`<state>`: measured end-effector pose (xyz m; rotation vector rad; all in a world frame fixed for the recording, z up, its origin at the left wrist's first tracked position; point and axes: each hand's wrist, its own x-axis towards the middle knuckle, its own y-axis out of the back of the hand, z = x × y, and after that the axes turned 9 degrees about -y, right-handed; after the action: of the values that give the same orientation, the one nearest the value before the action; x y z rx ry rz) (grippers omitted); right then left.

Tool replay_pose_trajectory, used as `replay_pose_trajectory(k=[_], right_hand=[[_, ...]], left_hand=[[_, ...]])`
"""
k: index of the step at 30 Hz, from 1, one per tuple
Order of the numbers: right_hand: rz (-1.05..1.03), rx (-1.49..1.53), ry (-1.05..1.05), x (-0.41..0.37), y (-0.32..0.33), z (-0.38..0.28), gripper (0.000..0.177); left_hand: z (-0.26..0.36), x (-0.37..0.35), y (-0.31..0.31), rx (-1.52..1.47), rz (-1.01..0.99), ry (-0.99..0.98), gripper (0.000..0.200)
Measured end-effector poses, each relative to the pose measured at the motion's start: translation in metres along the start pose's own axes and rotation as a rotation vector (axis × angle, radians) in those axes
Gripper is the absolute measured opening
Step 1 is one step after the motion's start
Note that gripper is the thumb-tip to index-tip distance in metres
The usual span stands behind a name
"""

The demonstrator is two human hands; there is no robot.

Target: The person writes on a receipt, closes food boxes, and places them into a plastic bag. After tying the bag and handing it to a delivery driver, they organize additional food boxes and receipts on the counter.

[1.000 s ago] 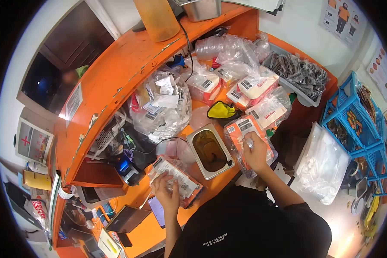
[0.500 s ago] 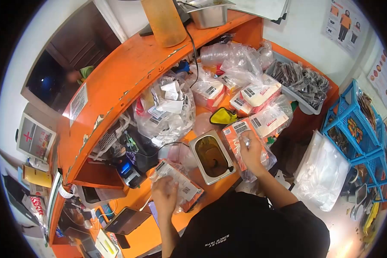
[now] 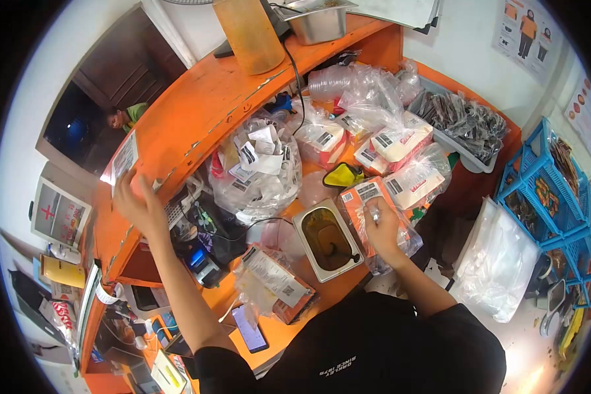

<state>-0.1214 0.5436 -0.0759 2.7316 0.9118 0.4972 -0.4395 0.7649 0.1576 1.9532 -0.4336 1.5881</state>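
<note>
My left hand (image 3: 140,200) is raised over the orange counter's edge at the left, fingers apart, with nothing seen in it. My right hand (image 3: 382,230) is closed on a small shiny object too small to name, above a bagged orange box (image 3: 361,197). Between the arms sits a metal container (image 3: 327,241) of dark sauce with a black handle in it. Another bagged box with a receipt (image 3: 276,282) lies left of the container. Below it, a phone (image 3: 249,328) rests on the orange table.
Bagged boxes (image 3: 400,141) and a bag of receipts (image 3: 262,164) fill the back. A grey bin of wrapped cutlery (image 3: 463,128), blue baskets (image 3: 545,197) and plastic bags (image 3: 496,262) are at the right. A person (image 3: 130,117) stands beyond the counter.
My left hand has left the bagged box and moved up and left to the counter's edge. The phone is now uncovered. My right hand has stayed over the other box.
</note>
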Motion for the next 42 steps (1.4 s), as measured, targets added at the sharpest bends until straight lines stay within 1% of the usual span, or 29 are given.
replay_pose_trajectory(k=[2,3,5,7,8,10,11,12,13,15,17,18,19,20,21,22,23,25,26,28,30,32,34,35,37,39,40,41,42], right_hand=[[0.011,0.007,0.018,0.000,0.000,0.001,0.010],[-0.001,0.003,0.016,0.000,0.002,-0.004,0.010],[-0.019,-0.006,0.009,-0.002,0.006,-0.007,0.009],[-0.081,-0.133,0.001,-0.001,0.007,-0.008,0.014],[-0.090,-0.133,0.007,-0.002,0.008,-0.010,0.014],[-0.230,-0.589,0.167,-0.003,0.013,-0.019,0.026],[-0.237,-0.584,0.181,-0.007,0.021,-0.041,0.026],[-0.392,-0.651,0.175,-0.015,0.037,-0.078,0.032],[-0.543,-0.718,0.166,-0.021,0.050,-0.112,0.038],[-0.639,-0.444,0.400,-0.033,0.061,-0.160,0.042],[-0.757,-0.095,0.802,-0.046,0.045,-0.179,0.039],[-0.879,-0.113,0.958,-0.053,0.037,-0.186,0.035],[-1.005,-0.125,1.116,-0.060,0.029,-0.193,0.032],[-1.034,-0.111,1.106,-0.067,0.020,-0.199,0.032],[-0.968,-0.056,1.316,-0.073,0.013,-0.205,0.027],[-0.882,-0.002,1.528,-0.079,0.007,-0.209,0.023],[-0.897,-0.001,1.529,-0.083,0.003,-0.210,0.023],[-0.714,-0.097,1.755,-0.088,-0.003,-0.209,0.011],[-0.691,-0.127,1.813,-0.090,-0.006,-0.208,0.011],[-0.654,-0.172,1.842,-0.098,-0.016,-0.202,0.012],[-0.610,-0.214,1.866,-0.103,-0.021,-0.196,0.012],[-0.764,-0.067,1.836,-0.099,-0.018,-0.206,0.013],[-0.761,-0.018,1.820,-0.101,-0.021,-0.206,0.013],[-0.757,0.030,1.801,-0.102,-0.022,-0.206,0.013],[-0.768,0.047,1.814,-0.104,-0.022,-0.206,0.015],[-0.765,0.086,1.875,-0.102,-0.025,-0.209,0.016],[-0.810,0.110,1.826,-0.104,-0.024,-0.208,0.013],[-0.854,0.139,1.789,-0.105,-0.024,-0.209,0.010],[-0.870,0.114,1.807,-0.106,-0.023,-0.210,0.013]], left_hand=[[-0.009,-0.009,-0.028,0.364,-0.346,0.156,0.029],[-0.010,-0.012,-0.033,0.359,-0.348,0.155,0.029],[-0.008,-0.016,-0.036,0.308,-0.210,0.142,0.037],[-0.008,-0.017,-0.037,0.293,-0.207,0.140,0.036],[-0.008,-0.017,-0.036,0.279,-0.199,0.137,0.036],[-0.008,-0.014,-0.029,0.279,-0.175,0.140,0.036],[-0.009,-0.013,-0.022,0.087,-0.238,0.298,0.038],[-0.008,-0.013,-0.015,-0.110,-0.301,0.450,0.039],[-0.001,-0.014,-0.008,-0.102,-0.299,0.450,0.039],[0.035,-0.027,0.010,-0.910,0.025,0.747,0.043],[0.090,-0.051,0.025,-0.935,-0.309,0.577,0.046],[0.117,-0.065,0.029,-1.041,-0.511,0.533,0.046],[0.144,-0.073,0.026,-1.578,-0.557,0.522,0.046],[0.162,-0.073,0.033,-1.626,-0.832,0.545,0.046],[0.179,-0.079,0.023,-1.817,-0.800,0.310,0.047],[0.190,-0.078,0.026,-1.856,-0.957,0.327,0.047],[0.198,-0.079,0.028,-1.945,-1.002,0.281,0.052],[0.206,-0.074,0.033,-1.987,-1.080,0.193,0.066],[0.206,-0.072,0.036,-1.990,-1.072,0.192,0.066],[0.204,-0.070,0.041,-1.965,-1.161,0.108,0.081],[0.205,-0.071,0.043,-1.970,-1.154,0.102,0.084],[0.206,-0.069,0.046,-1.976,-1.148,0.102,0.087],[0.205,-0.063,0.051,-1.995,-1.171,0.171,0.087],[0.205,-0.064,0.051,-1.994,-1.172,0.174,0.087],[0.204,-0.068,0.046,-2.070,-1.125,0.120,0.080],[0.215,-0.069,0.046,-1.958,-0.992,0.085,0.072],[0.218,-0.079,0.040,-2.041,-0.959,0.048,0.062],[0.219,-0.087,0.038,-2.062,-0.921,0.017,0.060],[0.220,-0.088,0.036,-2.064,-0.912,-0.007,0.058]])
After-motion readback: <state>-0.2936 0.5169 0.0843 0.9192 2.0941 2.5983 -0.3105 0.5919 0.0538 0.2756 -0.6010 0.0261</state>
